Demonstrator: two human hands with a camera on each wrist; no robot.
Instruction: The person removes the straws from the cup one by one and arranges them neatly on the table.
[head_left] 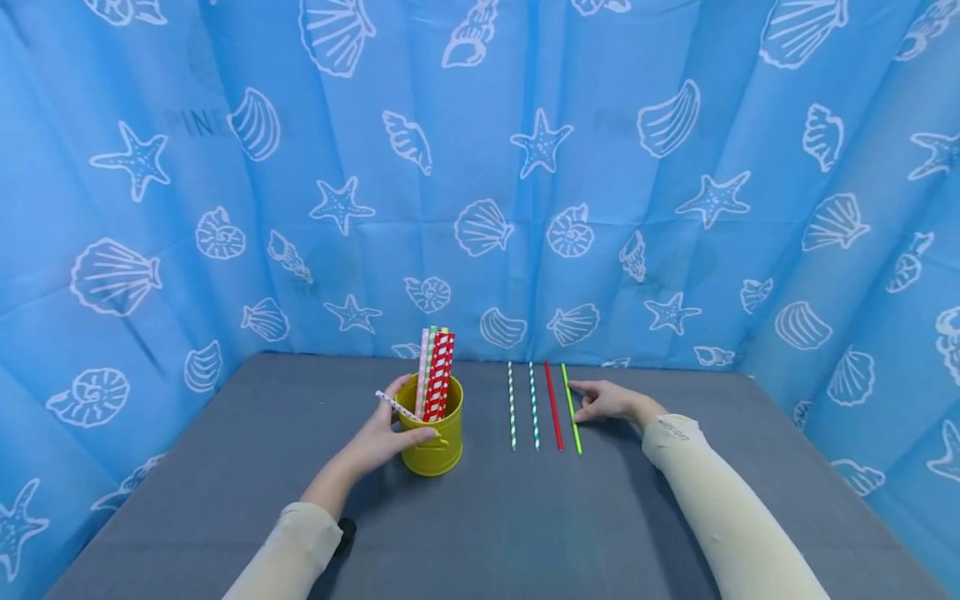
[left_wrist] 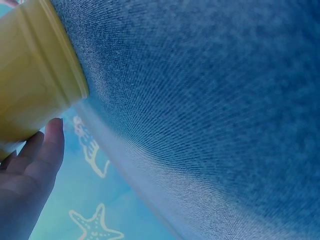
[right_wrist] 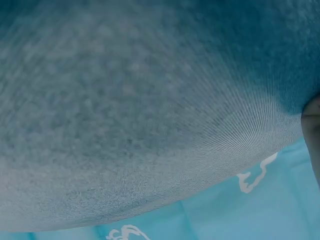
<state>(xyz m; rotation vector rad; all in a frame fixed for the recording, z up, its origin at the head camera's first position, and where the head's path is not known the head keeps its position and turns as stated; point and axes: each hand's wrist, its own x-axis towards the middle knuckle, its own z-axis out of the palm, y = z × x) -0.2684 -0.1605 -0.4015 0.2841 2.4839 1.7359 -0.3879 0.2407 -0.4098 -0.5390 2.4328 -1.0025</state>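
Note:
My left hand (head_left: pixel 381 440) grips a small yellow bucket (head_left: pixel 435 458) by its side, the thumb across the front near the handle. In the left wrist view the fingers (left_wrist: pixel 52 145) lie against the bucket wall. Inside stand several patterned paper straws (head_left: pixel 438 375), and a white dotted straw (head_left: pixel 396 405) leans out over the left rim. My right hand (head_left: pixel 611 402) rests at a plain lime-green straw (head_left: pixel 572 408) on the table, index finger and thumb touching it at two spots along its length.
Left of the green straw lie a red straw (head_left: pixel 553 407) and two green-and-white striped straws (head_left: pixel 534 407), roughly parallel and spaced apart. All are on a grey cloth-covered table (head_left: pixel 480 525). A blue curtain (head_left: pixel 480 175) with shell and starfish prints hangs behind and at both sides.

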